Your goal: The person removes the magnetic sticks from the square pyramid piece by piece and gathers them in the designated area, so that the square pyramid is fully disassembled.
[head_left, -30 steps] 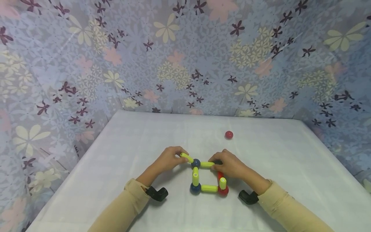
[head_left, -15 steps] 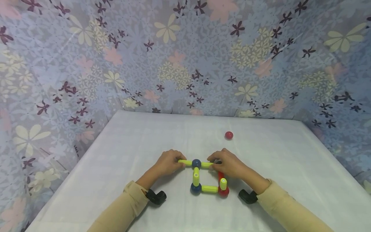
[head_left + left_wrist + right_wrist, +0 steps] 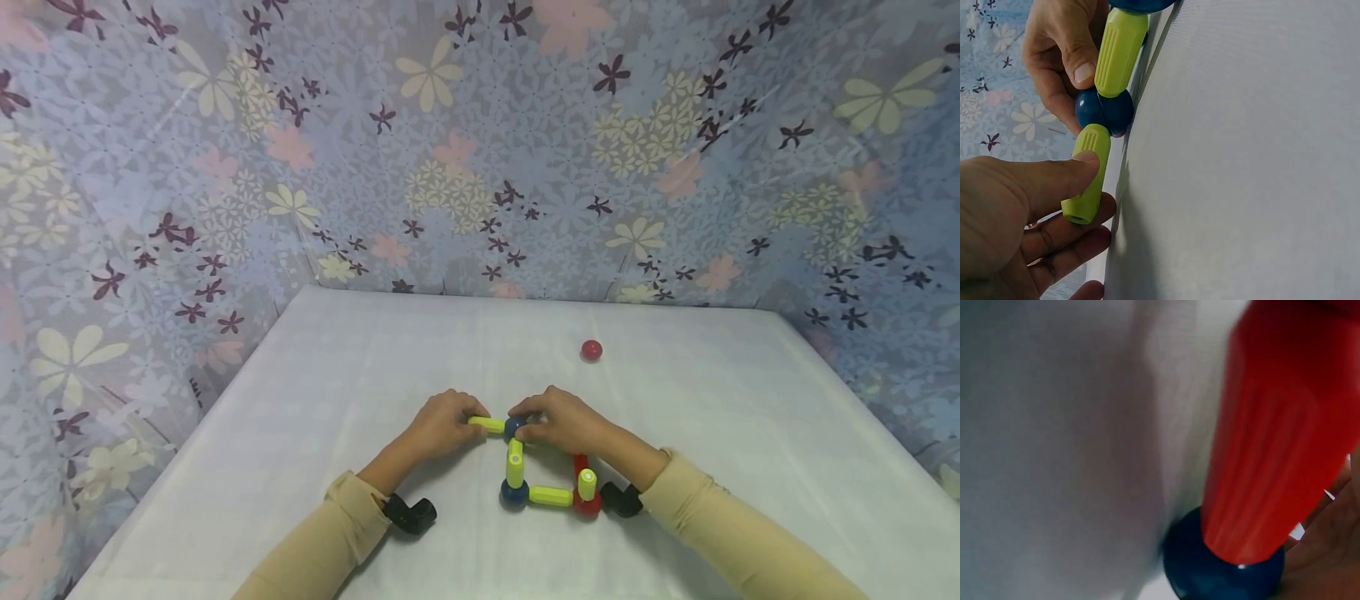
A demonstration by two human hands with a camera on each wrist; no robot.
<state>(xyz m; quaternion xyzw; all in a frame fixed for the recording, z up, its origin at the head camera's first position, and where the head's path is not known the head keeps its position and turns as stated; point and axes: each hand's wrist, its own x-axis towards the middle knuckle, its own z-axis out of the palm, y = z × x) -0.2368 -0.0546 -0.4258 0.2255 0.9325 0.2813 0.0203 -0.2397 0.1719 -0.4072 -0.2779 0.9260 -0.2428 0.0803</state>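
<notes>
Head view: your yellow-green rod (image 3: 489, 425) lies at the far left of a rod-and-ball frame on the white-covered counter (image 3: 360, 350), its right end against the far-left blue ball (image 3: 514, 427).
Left hand: your left hand (image 3: 442, 425) pinches that rod between thumb and fingers, near its free left end.
Right hand: your right hand (image 3: 566, 421) has thumb and fingers curled about the far-left blue ball, steadying it.
Yellow-green rod: probably light, stiff plastic; the ridges (image 3: 1092, 139) should give your fingers some bite, so keep them mid-length, clear of the joint.
Far-left blue ball: smooth, glossy and likely slippery; hold it from opposite sides, as a one-sided push might roll it.
Near-left upright rod (image 3: 515, 471): stands on the near-left blue ball (image 3: 514, 492); probably sturdy itself, but its joint could pivot if knocked.
Red rod (image 3: 1266, 456): forms the right side, meeting a dark blue ball (image 3: 1219, 569); lift by rods, for joints look like the weak points.
</notes>
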